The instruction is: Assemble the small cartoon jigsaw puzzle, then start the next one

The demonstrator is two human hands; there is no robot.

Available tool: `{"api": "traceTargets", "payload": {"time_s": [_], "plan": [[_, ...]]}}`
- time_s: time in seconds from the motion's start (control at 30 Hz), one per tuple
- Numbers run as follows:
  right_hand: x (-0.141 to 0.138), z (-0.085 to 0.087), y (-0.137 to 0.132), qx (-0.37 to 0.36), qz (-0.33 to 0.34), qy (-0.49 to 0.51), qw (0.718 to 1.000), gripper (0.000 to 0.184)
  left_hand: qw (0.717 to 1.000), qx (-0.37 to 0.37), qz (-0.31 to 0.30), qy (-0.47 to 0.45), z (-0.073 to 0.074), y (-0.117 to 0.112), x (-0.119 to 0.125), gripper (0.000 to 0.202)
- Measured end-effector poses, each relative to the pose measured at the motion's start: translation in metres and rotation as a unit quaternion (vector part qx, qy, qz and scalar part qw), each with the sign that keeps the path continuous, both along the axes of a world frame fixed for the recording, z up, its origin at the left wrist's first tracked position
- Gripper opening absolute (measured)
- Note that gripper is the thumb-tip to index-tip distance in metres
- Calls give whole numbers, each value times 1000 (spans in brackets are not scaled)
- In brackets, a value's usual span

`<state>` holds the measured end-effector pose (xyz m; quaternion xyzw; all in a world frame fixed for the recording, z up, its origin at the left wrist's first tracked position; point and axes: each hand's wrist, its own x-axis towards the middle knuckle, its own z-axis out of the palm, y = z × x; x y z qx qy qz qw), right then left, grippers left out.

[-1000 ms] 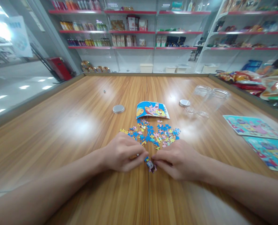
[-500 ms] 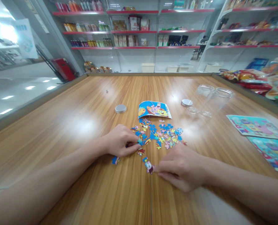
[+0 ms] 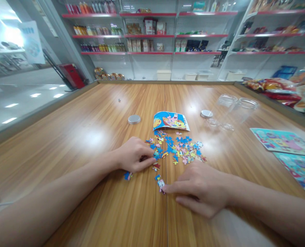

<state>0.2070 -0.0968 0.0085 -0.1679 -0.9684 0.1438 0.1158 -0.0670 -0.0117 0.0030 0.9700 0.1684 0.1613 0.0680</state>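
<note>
My left hand [image 3: 137,155] rests on the table at the near left edge of a loose pile of jigsaw puzzle pieces [image 3: 185,151]. Its thumb and index finger close on a blue puzzle piece [image 3: 156,155]. Closer to me, my right hand [image 3: 202,188] reaches out its index finger, whose tip touches a small group of puzzle pieces [image 3: 161,184] with a big-eyed pink cartoon face. The right thumb stands apart from that finger, with nothing between. A dark red piece [image 3: 156,166] lies below my left fingertips. Another blue piece [image 3: 128,176] lies beneath the left wrist.
Behind the pile stands a curved cartoon picture card [image 3: 171,121]. Two silvery lids, one left [image 3: 134,119] and one right [image 3: 206,114], lie flat. Two clear jars [image 3: 241,109] lie at the right, beyond two cartoon picture sheets [image 3: 283,140]. Snack bags [image 3: 278,91] sit past the right edge.
My right index finger has straightened away from the thumb. The face pieces have shifted slightly left and turned under its tip. My left hand stays in place; the view has shifted a little.
</note>
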Motion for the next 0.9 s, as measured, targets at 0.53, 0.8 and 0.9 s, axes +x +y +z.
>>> {"api": "traceTargets", "payload": {"time_s": [0.53, 0.8, 0.9], "plan": [[-2, -4, 0, -14, 7, 28, 999, 11, 989, 5, -131, -70, -2, -34, 22, 13], [-1, 0, -2, -18, 27, -5, 999, 10, 992, -8, -114, -55, 0, -33, 21, 13], [-1, 1, -2, -17, 30, -3, 999, 11, 992, -15, -115, -55, 0, -33, 21, 12]]}}
